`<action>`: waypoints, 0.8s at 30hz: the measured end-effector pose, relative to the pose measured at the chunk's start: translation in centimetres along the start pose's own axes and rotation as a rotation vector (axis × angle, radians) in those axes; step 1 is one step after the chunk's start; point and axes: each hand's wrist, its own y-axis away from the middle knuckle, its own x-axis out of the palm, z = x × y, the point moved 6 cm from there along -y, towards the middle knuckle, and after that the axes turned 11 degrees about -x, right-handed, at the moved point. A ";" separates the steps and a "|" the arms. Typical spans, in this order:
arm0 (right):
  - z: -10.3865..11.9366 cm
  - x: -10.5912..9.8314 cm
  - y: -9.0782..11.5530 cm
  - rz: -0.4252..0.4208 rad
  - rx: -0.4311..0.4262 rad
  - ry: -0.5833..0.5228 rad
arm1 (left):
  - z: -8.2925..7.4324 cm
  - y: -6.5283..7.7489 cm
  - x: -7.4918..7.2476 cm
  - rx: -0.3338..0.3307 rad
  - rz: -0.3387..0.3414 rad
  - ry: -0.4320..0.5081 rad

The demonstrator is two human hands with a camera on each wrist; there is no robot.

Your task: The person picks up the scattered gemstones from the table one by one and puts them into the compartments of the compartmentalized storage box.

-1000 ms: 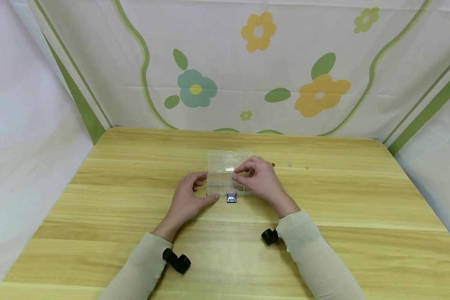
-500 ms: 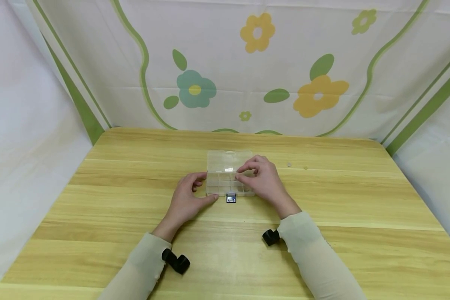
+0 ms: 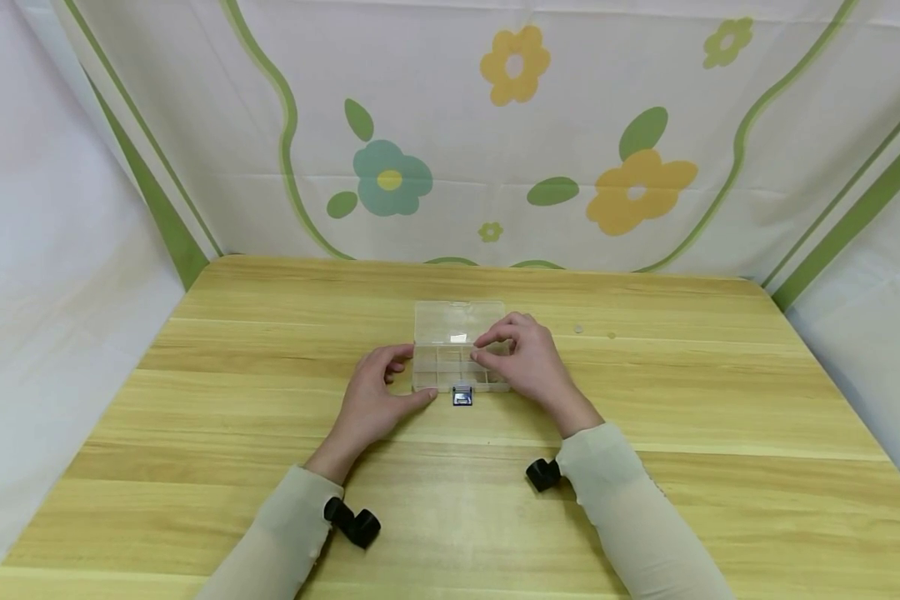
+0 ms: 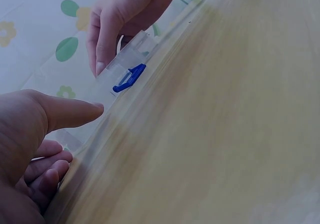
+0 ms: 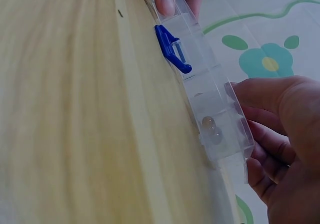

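Observation:
A clear plastic compartment box (image 3: 424,377) lies on the table with its lid (image 3: 450,317) raised at the back. Its blue latch (image 3: 462,397) hangs at the front edge. My left hand (image 3: 375,398) holds the box's left end, thumb at the front corner and fingers at the side. Over the right-hand compartments is my right hand (image 3: 525,358), index finger and thumb bent toward each other; I cannot tell whether a small thing is between them. Small round brownish pieces (image 5: 208,123) show through the end compartment in the right wrist view.
Two tiny round pieces, one pale (image 3: 578,329) and one yellowish (image 3: 611,336), lie on the wooden table (image 3: 450,500) right of the box. A flower-printed cloth (image 3: 450,125) rises behind the table. A small dark speck (image 5: 120,13) lies in front of the box.
My right hand has shifted slightly right over the box, and the dark piece seen beside it a second ago is now hidden. My left hand keeps its place.

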 end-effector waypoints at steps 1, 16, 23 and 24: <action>0.0 0.0 0.0 0.000 0.000 0.002 | 0.0 0.0 0.0 0.001 0.000 0.000; 0.0 0.0 0.0 -0.013 -0.012 -0.010 | 0.0 -0.1 0.0 0.004 0.004 -0.014; 0.0 -0.1 0.0 -0.016 -0.015 -0.016 | -0.2 -0.2 0.1 0.013 0.010 -0.047; 0.0 -0.1 0.0 -0.016 -0.013 -0.018 | -0.2 -0.2 0.1 0.013 0.011 -0.048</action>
